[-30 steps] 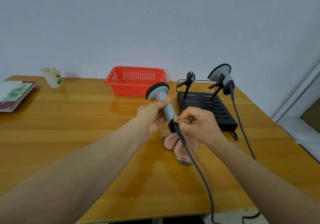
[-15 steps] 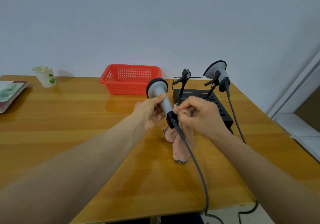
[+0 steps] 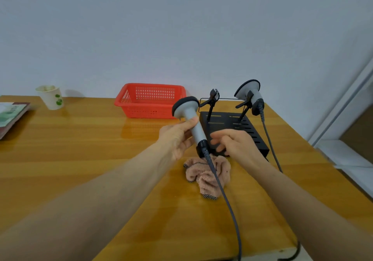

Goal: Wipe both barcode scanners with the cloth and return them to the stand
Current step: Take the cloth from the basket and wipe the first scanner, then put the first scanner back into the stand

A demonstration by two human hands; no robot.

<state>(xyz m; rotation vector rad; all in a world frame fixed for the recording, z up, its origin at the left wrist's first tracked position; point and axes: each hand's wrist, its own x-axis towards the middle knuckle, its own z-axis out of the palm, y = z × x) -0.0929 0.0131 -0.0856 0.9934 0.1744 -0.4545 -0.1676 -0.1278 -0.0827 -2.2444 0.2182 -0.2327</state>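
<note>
Scanner in left hand grip, head up at 11 o'clock. Right hand wide, holding nothing. Empty clip of stand at 1 o'clock, close. Cloth at 6 o'clock.

Wooden table — carrying paper cup, booklet, red basket, black stand, crumpled cloth.

We see through one head-worn camera (a wide-angle one), facing forward and down over the bench toward the wall, close in.
</note>
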